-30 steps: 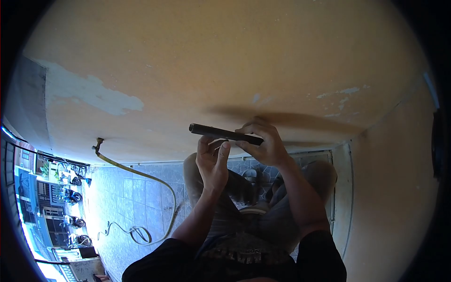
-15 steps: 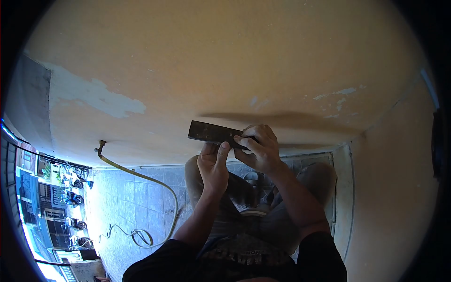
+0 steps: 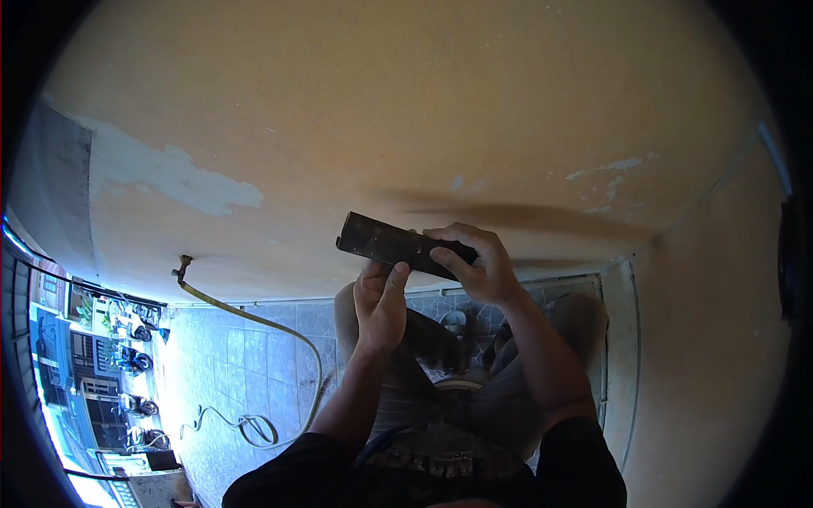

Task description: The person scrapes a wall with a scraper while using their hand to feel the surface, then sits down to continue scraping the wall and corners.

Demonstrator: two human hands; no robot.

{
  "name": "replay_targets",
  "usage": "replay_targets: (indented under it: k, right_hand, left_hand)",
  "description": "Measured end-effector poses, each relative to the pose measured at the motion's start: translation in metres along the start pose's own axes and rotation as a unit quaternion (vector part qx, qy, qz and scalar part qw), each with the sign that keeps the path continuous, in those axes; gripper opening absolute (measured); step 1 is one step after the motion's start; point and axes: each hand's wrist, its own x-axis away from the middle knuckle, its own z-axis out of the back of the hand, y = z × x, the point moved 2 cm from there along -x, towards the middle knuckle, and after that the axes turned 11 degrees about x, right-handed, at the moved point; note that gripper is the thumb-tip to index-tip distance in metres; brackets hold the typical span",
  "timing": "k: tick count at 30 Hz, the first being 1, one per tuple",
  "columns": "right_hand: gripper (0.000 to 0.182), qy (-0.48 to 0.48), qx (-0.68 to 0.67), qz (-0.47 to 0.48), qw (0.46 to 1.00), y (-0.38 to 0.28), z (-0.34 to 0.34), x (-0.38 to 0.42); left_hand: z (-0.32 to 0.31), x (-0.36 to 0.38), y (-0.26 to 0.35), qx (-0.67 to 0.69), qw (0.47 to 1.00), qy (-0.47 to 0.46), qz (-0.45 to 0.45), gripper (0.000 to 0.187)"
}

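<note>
A dark, worn rectangular bar or channel is held up in front of the orange wall, its left end tilted slightly higher. Beneath its middle, my left hand grips it, with the thumb on the near face and the fingers behind. My right hand is wrapped around the right end, thumb on the near face and fingers over the top edge. The far side of the bar is hidden.
The painted wall has peeling patches. A brass tap at the left feeds a hose that coils on the tiled floor. Motorbikes stand outside at the far left. A side wall rises at the right.
The bar has tilted, its right part lower and more of its broad face showing. My right hand has shifted its grip, with the fingers now over the top edge.
</note>
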Motion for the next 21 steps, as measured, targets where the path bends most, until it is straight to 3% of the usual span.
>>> replay_targets:
  k: [4,6,10,12,21]
  right_hand:
    - [0.027,-0.025,-0.079,-0.025,0.996,0.008,0.0,0.004]
    - [0.029,-0.054,-0.177,-0.086,0.979,0.013,-0.002,0.005]
    - [0.03,-0.069,-0.217,-0.097,0.969,0.016,-0.004,0.006]
    - [0.027,-0.099,-0.284,-0.113,0.947,0.015,-0.002,0.006]
    - [0.026,-0.125,-0.339,-0.111,0.926,0.021,0.001,0.006]
  left_hand:
    - [-0.009,-0.002,0.007,0.027,0.999,-0.022,-0.002,0.042]
    - [-0.01,-0.003,0.008,0.05,0.997,-0.053,-0.019,0.044]
    - [-0.01,-0.004,0.008,0.03,0.997,-0.062,-0.034,0.045]
    - [-0.009,-0.004,0.007,0.085,0.993,-0.073,-0.032,0.044]
    - [-0.017,0.001,0.012,0.016,0.997,-0.063,-0.038,0.039]
